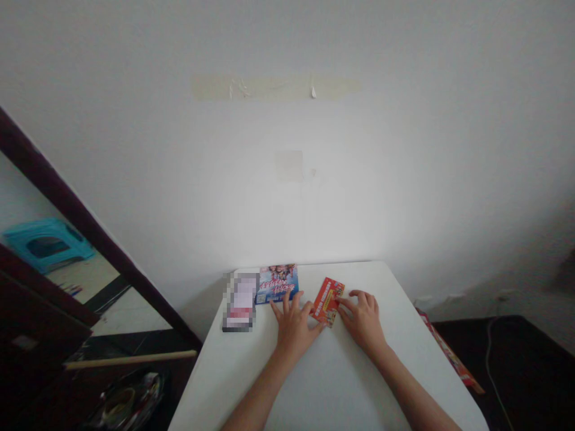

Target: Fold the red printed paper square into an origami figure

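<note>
the red card (324, 299) lies aslant on the smooth white worktop (335, 383), between the two hands, likely so both edges can be steadied. the left hand (291, 326) has fingers fanned, its thumb side at the card's left edge; the right hand (365, 317) bends its fingers onto the right edge. whether either pinches it is impossible to tell. a flat, printed blue card (277, 287) lies beyond the left fingertips, seemingly set aside.
</note>
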The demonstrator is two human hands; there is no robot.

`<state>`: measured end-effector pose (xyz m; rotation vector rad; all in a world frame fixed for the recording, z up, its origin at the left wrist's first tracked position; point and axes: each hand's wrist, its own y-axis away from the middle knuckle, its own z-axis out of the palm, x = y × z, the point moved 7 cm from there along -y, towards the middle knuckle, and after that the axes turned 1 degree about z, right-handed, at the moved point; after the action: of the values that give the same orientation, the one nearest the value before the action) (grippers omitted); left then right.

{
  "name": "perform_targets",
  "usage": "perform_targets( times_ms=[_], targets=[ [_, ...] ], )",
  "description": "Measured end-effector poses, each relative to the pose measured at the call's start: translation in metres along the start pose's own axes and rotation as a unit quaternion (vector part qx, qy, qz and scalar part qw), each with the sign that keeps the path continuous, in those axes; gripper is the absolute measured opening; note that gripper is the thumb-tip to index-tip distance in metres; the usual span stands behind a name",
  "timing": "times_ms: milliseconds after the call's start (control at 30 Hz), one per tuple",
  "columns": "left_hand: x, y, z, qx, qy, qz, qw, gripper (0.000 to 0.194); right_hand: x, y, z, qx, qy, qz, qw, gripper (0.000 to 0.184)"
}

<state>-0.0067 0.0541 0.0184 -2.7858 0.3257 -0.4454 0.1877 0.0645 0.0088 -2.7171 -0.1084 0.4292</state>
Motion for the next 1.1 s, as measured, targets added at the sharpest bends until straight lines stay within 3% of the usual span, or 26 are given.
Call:
perform_targets(
  times_ms=[233,367,467,800,1100],
  targets=[
    [0.0,-0.018,0.002,-0.012,0.016,0.05,0.999,0.03,0.007,-0.007,0.011,-0.044,-0.009,-0.023,0.999,0.032],
    [0.006,-0.035,0.012,-0.102,0.038,0.125,0.986,0.052,0.012,-0.008,0.017,-0.058,-0.01,-0.022,0.998,0.034],
    [0.011,-0.037,0.017,-0.152,0.061,0.177,0.97,0.055,0.013,-0.008,0.018,-0.053,-0.024,-0.023,0.998,0.034],
    [0.004,-0.021,0.016,-0.081,0.023,0.157,0.984,0.053,0.02,-0.01,0.014,-0.019,-0.132,-0.052,0.99,0.014],
    [0.0,-0.019,0.021,-0.074,0.012,0.118,0.99,0.059,0.019,-0.007,0.014,-0.021,-0.131,-0.053,0.99,0.011]
  ],
)
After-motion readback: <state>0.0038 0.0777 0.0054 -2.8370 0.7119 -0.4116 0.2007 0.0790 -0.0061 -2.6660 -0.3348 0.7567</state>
